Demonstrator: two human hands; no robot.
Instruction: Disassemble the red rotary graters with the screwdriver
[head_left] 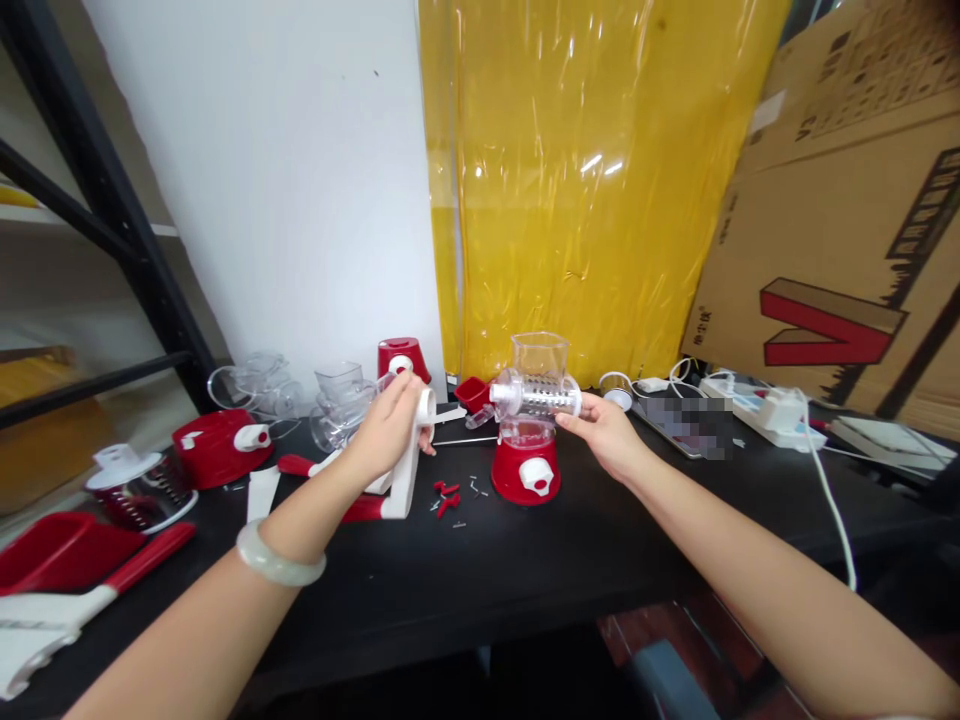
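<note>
My left hand (390, 422) is wrapped round a white plastic part (407, 470) with a round end and a long arm. Between finger and thumb of my right hand (600, 430) is the rim of a metal grater drum (541, 397). The drum lies sideways in the clear housing (540, 352), its white hub pointing left. Under that housing stands a red base (525, 468) with a white knob. Small red wing pieces (448, 498) and screws lie on the black table between my hands.
More red bases (221, 447), clear housings (341, 400), another drum (142, 490) and a red tray (64, 550) are at the left. A phone (679, 425), a power strip (757, 405) with cables and a large carton (832, 220) are at the right. The table's front edge (450, 650) is near.
</note>
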